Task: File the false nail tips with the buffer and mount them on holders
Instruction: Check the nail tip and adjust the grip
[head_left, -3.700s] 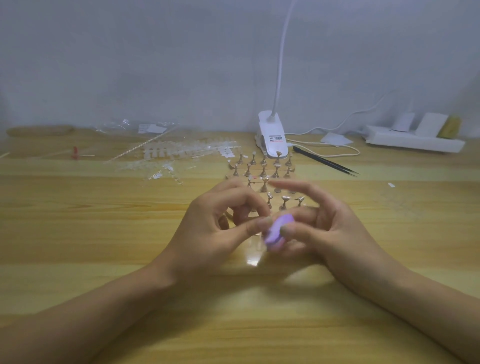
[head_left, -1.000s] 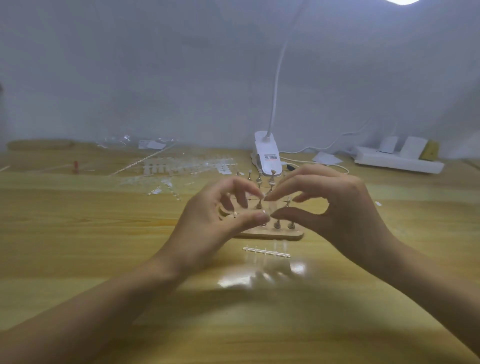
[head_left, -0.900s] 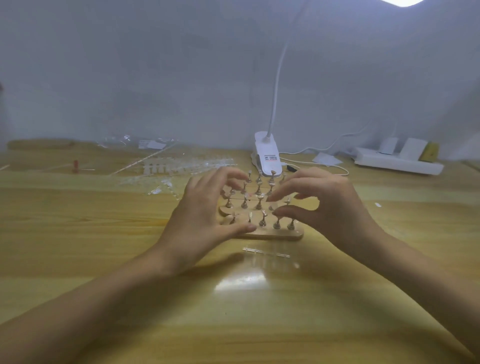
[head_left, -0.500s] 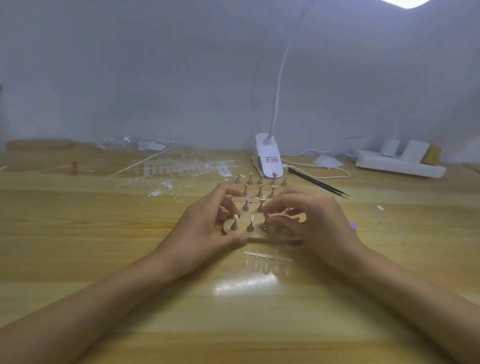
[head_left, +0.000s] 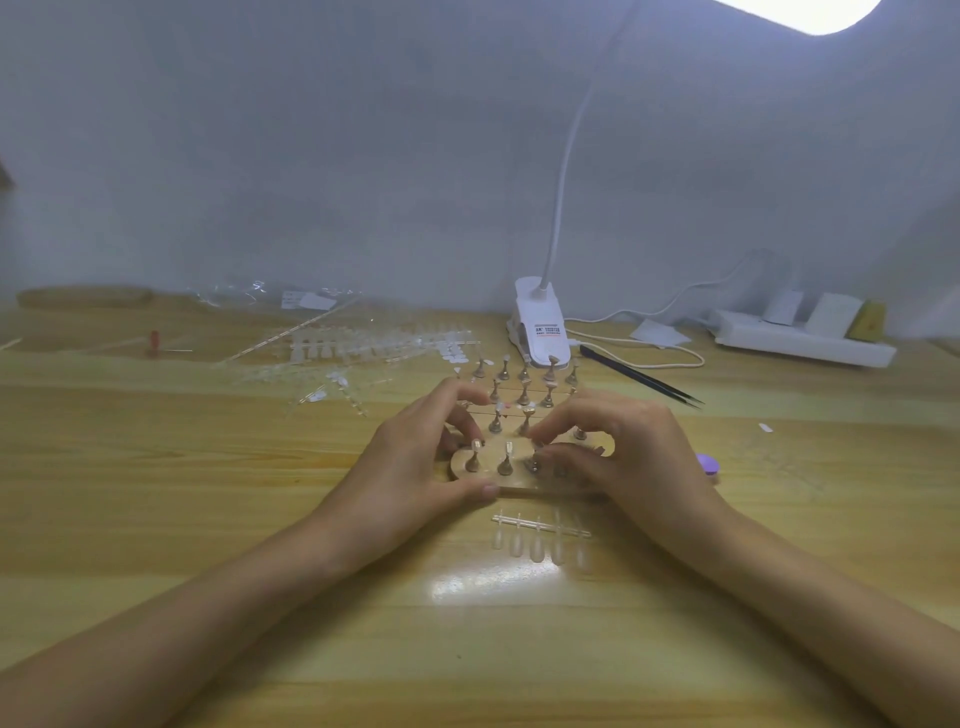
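Left hand (head_left: 415, 462), thumb and curled fingers gripped wooden holder base (head_left: 485, 474), my right hand (head_left: 628, 452), fingertips (head_left: 553, 427) pinched a holder peg (head_left: 532, 463), purple buffer (head_left: 707, 463) lay just beside it

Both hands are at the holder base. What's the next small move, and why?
Likely seat the tip (too small to see) and release: the right hand pinches at a front-row holder, the left hand grips the wooden base, the buffer lies aside, and the strip of tips waits in front.

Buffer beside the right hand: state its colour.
The buffer is purple, best seen in the head view.
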